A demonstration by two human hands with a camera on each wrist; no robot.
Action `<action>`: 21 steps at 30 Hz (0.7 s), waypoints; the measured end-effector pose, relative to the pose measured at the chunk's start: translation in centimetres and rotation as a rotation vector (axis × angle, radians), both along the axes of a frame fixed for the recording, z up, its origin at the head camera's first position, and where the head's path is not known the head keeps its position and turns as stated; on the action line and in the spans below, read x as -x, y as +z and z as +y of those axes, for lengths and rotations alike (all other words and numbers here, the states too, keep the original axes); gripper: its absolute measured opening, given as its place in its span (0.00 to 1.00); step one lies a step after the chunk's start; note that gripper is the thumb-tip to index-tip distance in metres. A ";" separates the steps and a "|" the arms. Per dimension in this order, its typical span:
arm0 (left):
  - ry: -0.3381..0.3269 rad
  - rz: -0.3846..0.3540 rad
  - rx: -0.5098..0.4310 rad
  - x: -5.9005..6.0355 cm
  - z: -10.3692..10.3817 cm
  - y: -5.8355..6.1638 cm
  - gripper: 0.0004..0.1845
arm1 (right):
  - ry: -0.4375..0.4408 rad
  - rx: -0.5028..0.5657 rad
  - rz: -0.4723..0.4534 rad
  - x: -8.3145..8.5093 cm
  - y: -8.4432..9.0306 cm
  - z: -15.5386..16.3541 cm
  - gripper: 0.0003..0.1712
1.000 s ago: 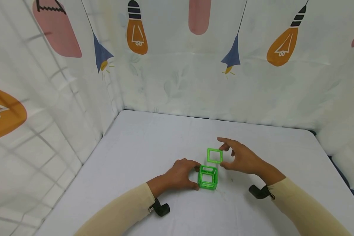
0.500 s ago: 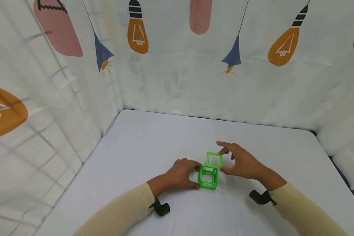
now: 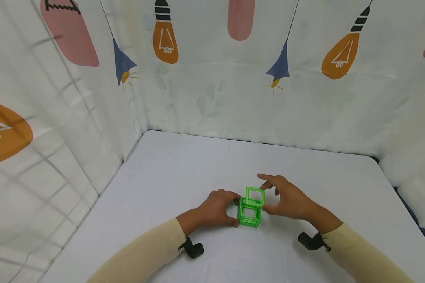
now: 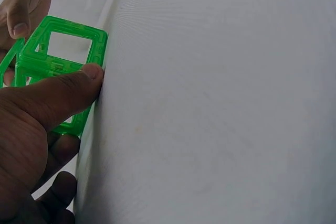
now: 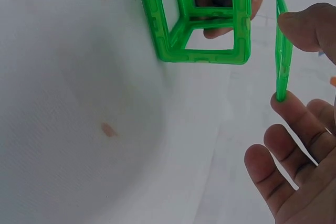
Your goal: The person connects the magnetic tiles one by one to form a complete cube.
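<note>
A green see-through cube frame (image 3: 249,222), built of open square magnetic tiles, sits on the white table. My left hand (image 3: 217,208) grips it from the left, thumb at the near side and fingers at the far side. In the left wrist view the thumb presses against the cube (image 4: 97,51). A single green square magnetic tile (image 3: 255,189) is pinched at its right edge by the thumb and a finger of my right hand (image 3: 287,198). The right wrist view shows this tile (image 5: 283,61) edge-on, above the cube's top and apart from it. The other right fingers are spread.
White cloth covers the table (image 3: 184,165). Printed curtains with lamp and bulb pictures (image 3: 212,98) stand behind it and along the left side. A black camera mount (image 3: 193,249) is strapped to each wrist.
My right hand has brought the square tile nearer to me and slightly left, from beyond the cube to where it overlaps the cube's far part. The left hand and cube stay still.
</note>
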State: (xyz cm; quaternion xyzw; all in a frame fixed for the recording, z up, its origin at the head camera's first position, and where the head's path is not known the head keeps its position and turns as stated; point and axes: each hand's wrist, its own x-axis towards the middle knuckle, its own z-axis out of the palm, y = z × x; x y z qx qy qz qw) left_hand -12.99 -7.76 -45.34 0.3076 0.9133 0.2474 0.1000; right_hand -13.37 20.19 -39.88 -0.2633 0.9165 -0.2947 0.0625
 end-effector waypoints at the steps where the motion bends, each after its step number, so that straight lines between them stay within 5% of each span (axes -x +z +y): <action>1: 0.001 -0.001 0.000 0.0 0.0 0.0 0.39 | 0.004 0.007 0.001 -0.1 0.0 0.0 0.55; 21: 0.004 0.006 -0.007 0.1 -0.1 -0.2 0.39 | 0.024 -0.006 0.015 -1.5 -0.3 -0.5 0.56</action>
